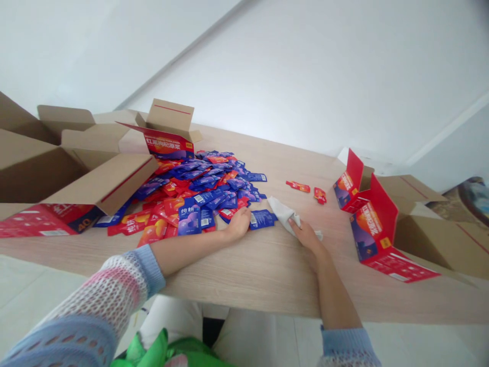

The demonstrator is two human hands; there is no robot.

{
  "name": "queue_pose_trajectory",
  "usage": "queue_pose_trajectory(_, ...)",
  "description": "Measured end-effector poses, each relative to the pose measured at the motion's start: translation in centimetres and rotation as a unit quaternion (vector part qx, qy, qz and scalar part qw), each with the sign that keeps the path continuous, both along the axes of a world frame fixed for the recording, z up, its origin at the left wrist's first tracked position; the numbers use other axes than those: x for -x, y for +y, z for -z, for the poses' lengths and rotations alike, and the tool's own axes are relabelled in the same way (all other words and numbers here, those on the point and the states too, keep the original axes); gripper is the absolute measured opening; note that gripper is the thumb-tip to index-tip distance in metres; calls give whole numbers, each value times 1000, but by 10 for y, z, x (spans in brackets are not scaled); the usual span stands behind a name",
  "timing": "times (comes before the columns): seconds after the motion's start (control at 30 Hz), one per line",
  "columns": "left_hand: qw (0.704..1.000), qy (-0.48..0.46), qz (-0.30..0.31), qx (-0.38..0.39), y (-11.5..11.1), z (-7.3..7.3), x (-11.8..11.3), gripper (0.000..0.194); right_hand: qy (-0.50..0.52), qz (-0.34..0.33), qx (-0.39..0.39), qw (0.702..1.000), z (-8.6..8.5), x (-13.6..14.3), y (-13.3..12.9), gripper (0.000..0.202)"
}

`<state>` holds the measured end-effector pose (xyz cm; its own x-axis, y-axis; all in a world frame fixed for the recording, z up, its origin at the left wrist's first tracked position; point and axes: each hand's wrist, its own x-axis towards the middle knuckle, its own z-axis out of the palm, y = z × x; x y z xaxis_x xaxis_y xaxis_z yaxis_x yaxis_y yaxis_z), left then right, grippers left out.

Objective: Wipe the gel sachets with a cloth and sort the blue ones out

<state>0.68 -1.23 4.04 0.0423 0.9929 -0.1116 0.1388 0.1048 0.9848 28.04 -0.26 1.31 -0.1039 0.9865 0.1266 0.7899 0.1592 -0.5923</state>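
My left hand is closed at the right edge of a pile of red and blue sachets, its fingers against a blue sachet. To the right, my right hand grips a white cloth that lies on the wooden table, just right of that blue sachet. What is under the cloth is hidden. Two red sachets lie apart from the pile, one long and one smaller, beyond my right hand.
Open red cartons stand at the back left, front left and right, with a smaller one behind the right one. A white wall rises behind the table.
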Motion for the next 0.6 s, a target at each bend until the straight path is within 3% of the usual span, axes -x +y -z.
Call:
queue_pose_trajectory(0.07,991,95,-7,-98,1,-10,8,14,6,-8,-5,1000,1,-1,1,57)
queue_pose_trajectory(0.17,951,230,-43,-204,9,-36,25,19,11,-15,-11,1000,1,0,1,58)
queue_pose_trajectory(0.3,902,300,-163,-262,31,-85,59,23,24,-21,-20,999,0,1,1,58)
queue_pose_trajectory(0.43,835,387,-304,-247,57,-125,100,29,32,-24,-24,999,1,2,2,58)
queue_pose_trajectory(0.5,801,435,-335,-240,72,-135,117,31,35,-25,-26,999,1,2,3,58)
queue_pose_trajectory(0.6,761,499,-306,-279,97,-137,135,34,34,-33,-25,999,1,1,4,60)
